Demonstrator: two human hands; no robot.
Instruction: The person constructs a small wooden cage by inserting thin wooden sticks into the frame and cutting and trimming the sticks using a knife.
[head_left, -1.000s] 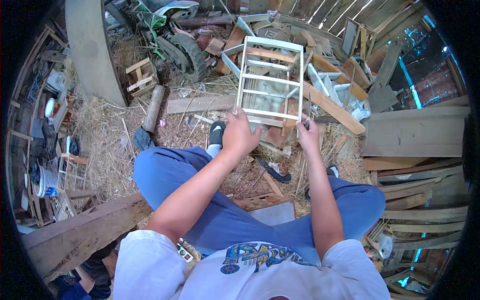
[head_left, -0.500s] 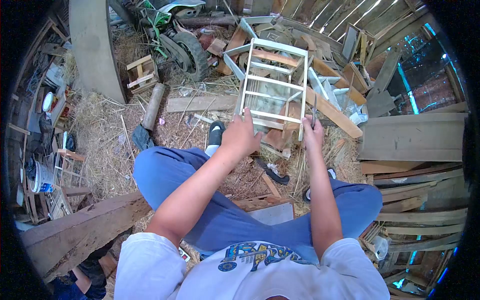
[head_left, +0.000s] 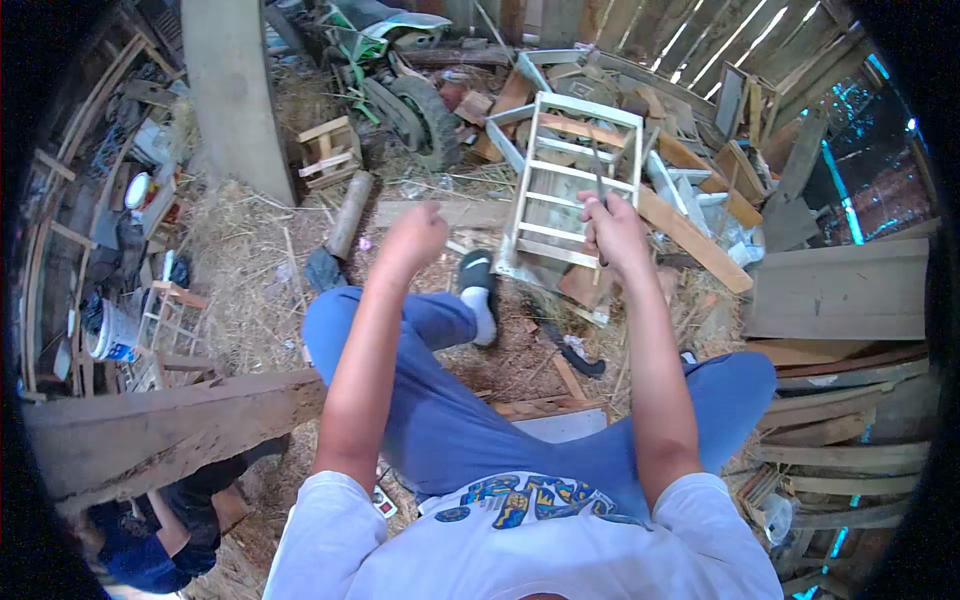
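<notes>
My right hand (head_left: 615,235) is closed around a slim dark tool (head_left: 599,168) that points up and away; its exact kind is unclear. Behind that hand rests a pale wooden slatted frame (head_left: 524,182), tilted among the scrap on the ground. My left hand (head_left: 413,238) hovers left of the frame, apart from it, with its fingers curled together. Whatever those fingers may hold is hidden. My shoe (head_left: 476,270) is on the ground between the left hand and the frame.
A motorbike wheel (head_left: 425,120), a small wooden crate (head_left: 330,155) and a log (head_left: 350,213) lie ahead. Scrap planks (head_left: 690,240) pile up at right. A thick beam (head_left: 180,425) crosses at left, with another person's arm (head_left: 168,525) below it.
My left hand has let go of the frame and moved left, its fingers now curled. My right hand has shifted in front of the slats with the dark tool. The view has turned slightly.
</notes>
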